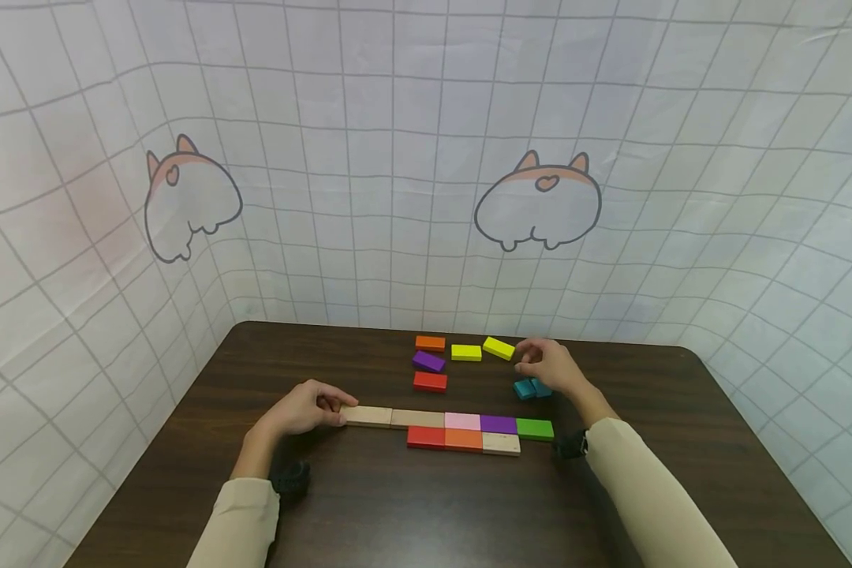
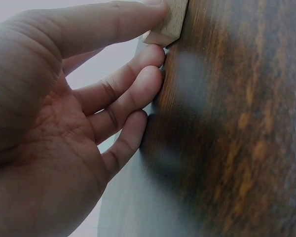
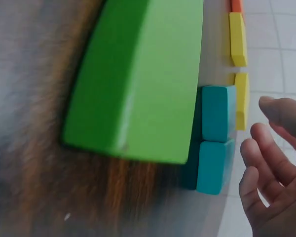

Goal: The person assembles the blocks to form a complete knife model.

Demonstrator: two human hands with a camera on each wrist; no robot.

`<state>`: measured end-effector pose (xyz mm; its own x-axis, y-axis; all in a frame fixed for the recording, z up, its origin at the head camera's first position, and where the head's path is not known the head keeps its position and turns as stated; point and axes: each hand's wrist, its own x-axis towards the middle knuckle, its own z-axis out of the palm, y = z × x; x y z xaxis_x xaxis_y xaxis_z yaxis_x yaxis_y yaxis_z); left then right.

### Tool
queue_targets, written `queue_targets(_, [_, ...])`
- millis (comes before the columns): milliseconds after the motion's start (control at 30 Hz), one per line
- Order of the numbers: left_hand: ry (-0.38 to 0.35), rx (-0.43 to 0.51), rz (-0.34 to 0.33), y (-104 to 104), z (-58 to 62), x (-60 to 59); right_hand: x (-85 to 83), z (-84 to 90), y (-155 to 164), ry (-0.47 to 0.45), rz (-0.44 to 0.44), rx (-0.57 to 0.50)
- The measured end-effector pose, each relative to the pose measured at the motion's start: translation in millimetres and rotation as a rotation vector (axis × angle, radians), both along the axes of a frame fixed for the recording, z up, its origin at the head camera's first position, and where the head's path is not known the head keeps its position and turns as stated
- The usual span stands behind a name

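Note:
At the left end of a long row, my left hand (image 1: 304,408) pinches a plain wooden block (image 1: 367,416) between thumb and index finger. In the left wrist view the other fingertips (image 2: 149,81) rest low by the tabletop. The row continues with a second plain block (image 1: 417,419), then pink (image 1: 462,421), purple (image 1: 498,424) and green (image 1: 536,429) blocks. My right hand (image 1: 550,367) hovers, fingers loosely bent and holding nothing, beside a tilted yellow block (image 1: 499,349) and above two teal blocks (image 1: 532,388).
A shorter row of red (image 1: 426,437), orange (image 1: 463,439) and plain (image 1: 501,444) blocks lies against the near side of the long row. Farther back are loose orange (image 1: 430,343), purple (image 1: 429,361), red (image 1: 430,382) and yellow (image 1: 466,353) blocks. A grid-patterned curtain (image 1: 369,237) surrounds the dark table (image 1: 397,513).

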<state>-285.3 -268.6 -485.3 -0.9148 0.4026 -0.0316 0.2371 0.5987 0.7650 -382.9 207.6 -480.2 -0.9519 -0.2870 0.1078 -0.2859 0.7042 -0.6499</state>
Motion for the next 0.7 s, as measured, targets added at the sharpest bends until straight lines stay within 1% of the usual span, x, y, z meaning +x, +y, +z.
queue_targets(167, [0.006,-0.005,-0.003,-1.1,0.3,0.9,-9.9,-5.5,-5.7,-0.027,-0.028,0.008])
queue_targets(300, [0.009,-0.001,0.002,0.1,1.8,1.9,-16.0,-8.0,-8.8,-0.044,-0.024,0.004])
queue_targets(500, [0.008,0.002,0.002,0.9,-1.4,0.2,-22.9,-7.4,-12.0,-0.081,-0.002,0.020])
queue_targets(700, [0.010,-0.007,0.002,0.8,-1.0,-2.1,-30.7,-7.0,-16.2,-0.119,-0.021,0.046])
